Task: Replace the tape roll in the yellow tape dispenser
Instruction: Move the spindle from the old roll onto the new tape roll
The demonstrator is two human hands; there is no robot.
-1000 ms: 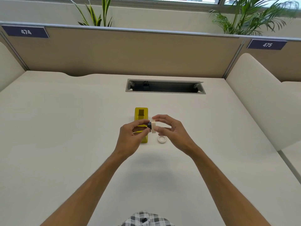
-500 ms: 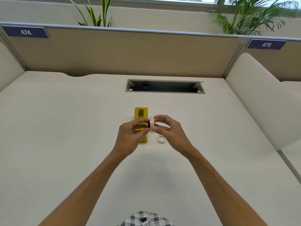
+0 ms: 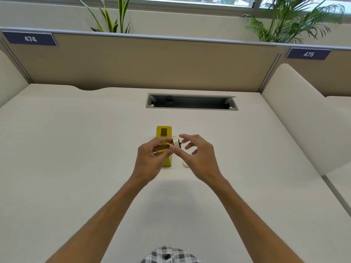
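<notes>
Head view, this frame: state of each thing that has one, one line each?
Yellow tape dispenser: on the desk, no roll in it.
Tape roll: on a dark hub, pinched in the left hand.
Left hand: closed on the roll.
Right hand: open, fingers spread, beside the roll.
Empty tape core: on the desk, mostly hidden.
Desk cable hatch: open.

place: open-plan office, you're at a numbered desk
desk [image 3: 76, 149]: plain white, cable slot [image 3: 191, 102] set in
divider [image 3: 152, 61]: tan partition, tags 474 [image 3: 30, 38] and 475 [image 3: 308, 54]
behind: potted plants [image 3: 288, 21], window strip
</notes>
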